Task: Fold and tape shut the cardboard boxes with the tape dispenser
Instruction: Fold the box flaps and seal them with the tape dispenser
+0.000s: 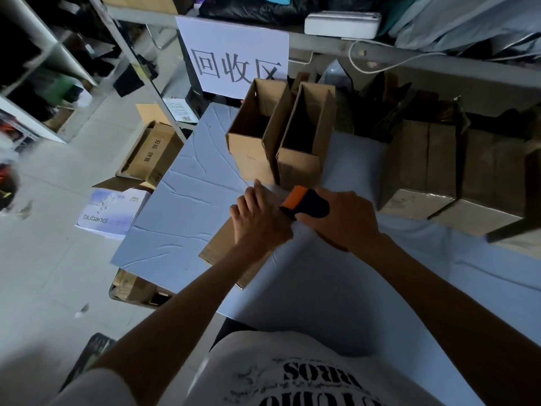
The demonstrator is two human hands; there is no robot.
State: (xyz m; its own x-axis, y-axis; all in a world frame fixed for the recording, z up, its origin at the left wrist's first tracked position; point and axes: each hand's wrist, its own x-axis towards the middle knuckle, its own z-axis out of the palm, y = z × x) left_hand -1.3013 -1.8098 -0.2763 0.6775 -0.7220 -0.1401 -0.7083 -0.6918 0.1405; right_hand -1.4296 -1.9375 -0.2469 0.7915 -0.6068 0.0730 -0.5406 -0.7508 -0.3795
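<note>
Forearms reach forward over the table [181, 200] and meet on one cardboard box [218, 250] lying near its front edge. Left hand [257, 221] rests palm down on the box top, fingers extended and pressing flat. Right hand [345, 221] is curled round the tape dispenser [304, 202], which sits on the box top just beside the left hand. Hands and forearms hide most of the box; the tape itself is hard to make out. Farther back, two open boxes [251, 150] stand upright, touching.
</note>
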